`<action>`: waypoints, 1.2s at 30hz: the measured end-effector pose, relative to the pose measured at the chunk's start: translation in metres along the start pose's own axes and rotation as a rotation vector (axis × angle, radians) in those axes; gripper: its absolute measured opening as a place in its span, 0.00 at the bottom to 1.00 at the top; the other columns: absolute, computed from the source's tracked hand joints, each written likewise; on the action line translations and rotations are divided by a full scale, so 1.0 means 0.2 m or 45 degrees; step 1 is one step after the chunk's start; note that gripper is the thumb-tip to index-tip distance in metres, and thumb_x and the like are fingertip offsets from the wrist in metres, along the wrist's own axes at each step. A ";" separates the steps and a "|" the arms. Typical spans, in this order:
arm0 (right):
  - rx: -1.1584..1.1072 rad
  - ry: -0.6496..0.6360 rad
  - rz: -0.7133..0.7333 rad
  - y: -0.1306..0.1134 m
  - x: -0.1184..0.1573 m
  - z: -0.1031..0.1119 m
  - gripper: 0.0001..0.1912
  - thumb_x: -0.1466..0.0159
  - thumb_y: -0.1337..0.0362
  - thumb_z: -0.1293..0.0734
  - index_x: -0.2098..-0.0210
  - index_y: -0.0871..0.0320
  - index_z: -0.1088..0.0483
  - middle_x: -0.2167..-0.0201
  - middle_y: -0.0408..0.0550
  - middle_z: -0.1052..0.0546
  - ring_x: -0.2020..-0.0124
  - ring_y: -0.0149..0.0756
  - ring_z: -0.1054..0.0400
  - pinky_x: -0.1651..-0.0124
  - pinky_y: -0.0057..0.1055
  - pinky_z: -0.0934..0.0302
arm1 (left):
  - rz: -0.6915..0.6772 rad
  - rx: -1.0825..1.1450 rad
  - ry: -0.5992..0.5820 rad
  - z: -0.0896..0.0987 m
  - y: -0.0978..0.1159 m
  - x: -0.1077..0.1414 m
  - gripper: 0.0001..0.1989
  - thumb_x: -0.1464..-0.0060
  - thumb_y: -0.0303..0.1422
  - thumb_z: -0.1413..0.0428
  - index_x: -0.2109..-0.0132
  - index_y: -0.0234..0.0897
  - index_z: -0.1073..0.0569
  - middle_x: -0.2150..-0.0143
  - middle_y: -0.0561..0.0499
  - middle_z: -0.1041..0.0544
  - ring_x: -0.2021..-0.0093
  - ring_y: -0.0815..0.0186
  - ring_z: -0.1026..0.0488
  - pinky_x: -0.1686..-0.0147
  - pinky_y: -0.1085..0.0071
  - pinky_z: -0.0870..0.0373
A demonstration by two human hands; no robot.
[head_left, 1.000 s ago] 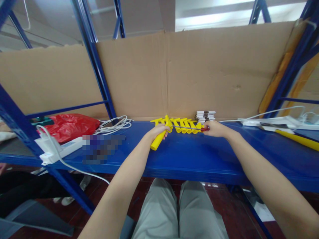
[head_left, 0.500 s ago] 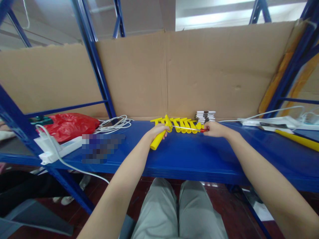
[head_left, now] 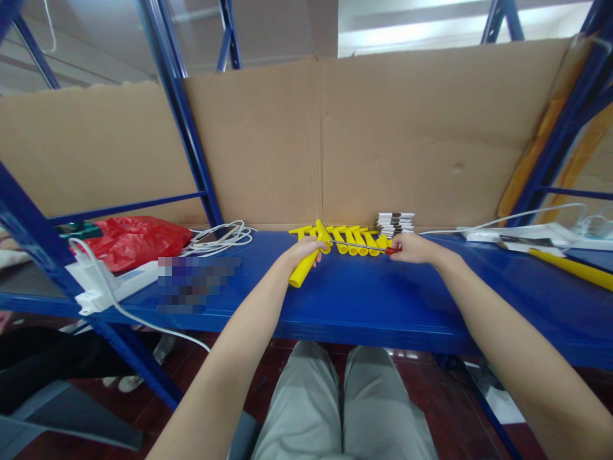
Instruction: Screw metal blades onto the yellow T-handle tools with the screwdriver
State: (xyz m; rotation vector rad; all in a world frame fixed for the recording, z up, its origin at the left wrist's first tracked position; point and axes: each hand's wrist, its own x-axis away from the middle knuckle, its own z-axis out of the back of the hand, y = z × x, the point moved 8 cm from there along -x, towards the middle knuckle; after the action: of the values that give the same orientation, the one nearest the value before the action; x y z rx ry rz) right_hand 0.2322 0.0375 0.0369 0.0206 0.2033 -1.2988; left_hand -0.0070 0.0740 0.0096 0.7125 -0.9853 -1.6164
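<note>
My left hand (head_left: 301,248) is wrapped round a yellow T-shaped plastic handle (head_left: 302,271), which slants with its thick round end towards me and its head pointing to the back. In my right hand (head_left: 410,248) is a screwdriver (head_left: 358,246); a bit of its red grip shows at the fingers. Its long thin metal shaft runs left to the head of the yellow handle. Whether the tip sits in a screw is too small to tell. Behind the shaft, several similar yellow handles (head_left: 353,250) lie in a row on the blue shelf (head_left: 354,297).
White packets with dark bands (head_left: 395,223) are stacked behind my right hand. A cardboard panel (head_left: 258,147) closes off the back. On the left are a red plastic bag (head_left: 138,239), a white cable coil (head_left: 223,239) and a power strip (head_left: 129,284). A yellow bar (head_left: 575,268) lies right.
Both hands stay nearly in place, with the same holds. The screwdriver shaft looks darker now, its bright glint gone. The view has shifted very slightly.
</note>
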 end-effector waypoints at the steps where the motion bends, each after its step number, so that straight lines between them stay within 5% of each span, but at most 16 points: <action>1: -0.006 0.016 -0.030 0.01 0.00 0.00 0.06 0.48 0.63 0.37 0.78 0.58 0.35 0.80 0.43 0.30 0.78 0.30 0.38 0.75 0.26 0.50 | 0.001 -0.010 0.004 0.00 0.00 0.00 0.02 0.49 0.27 0.49 0.69 0.33 0.33 0.85 0.56 0.35 0.87 0.72 0.38 0.85 0.76 0.41; 8: -0.052 0.007 -0.042 -0.02 0.02 0.02 0.04 0.48 0.65 0.38 0.78 0.58 0.35 0.77 0.45 0.28 0.75 0.33 0.36 0.73 0.27 0.48 | 0.033 -0.079 -0.014 -0.01 0.00 0.01 0.04 0.47 0.27 0.49 0.63 0.31 0.31 0.85 0.56 0.34 0.86 0.70 0.36 0.84 0.75 0.38; 30: -0.082 -0.158 -0.152 0.02 0.03 -0.04 0.05 0.49 0.67 0.36 0.80 0.58 0.36 0.85 0.42 0.33 0.81 0.30 0.38 0.76 0.26 0.48 | 0.040 -0.160 -0.049 -0.06 -0.01 0.02 0.04 0.47 0.26 0.49 0.70 0.34 0.34 0.86 0.56 0.35 0.88 0.71 0.38 0.84 0.75 0.39; 36: -0.022 -0.131 -0.059 0.01 0.03 -0.02 0.07 0.49 0.65 0.37 0.82 0.58 0.35 0.81 0.44 0.30 0.77 0.32 0.37 0.75 0.27 0.49 | 0.044 -0.175 -0.073 -0.07 -0.02 0.03 0.05 0.48 0.25 0.50 0.72 0.34 0.34 0.86 0.56 0.36 0.87 0.71 0.38 0.85 0.75 0.39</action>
State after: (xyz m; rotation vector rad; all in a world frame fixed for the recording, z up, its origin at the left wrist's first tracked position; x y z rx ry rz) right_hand 0.2342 0.0324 0.0314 -0.0660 0.1275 -1.3404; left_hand 0.0026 0.0651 0.0000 0.5558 -0.9128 -1.6647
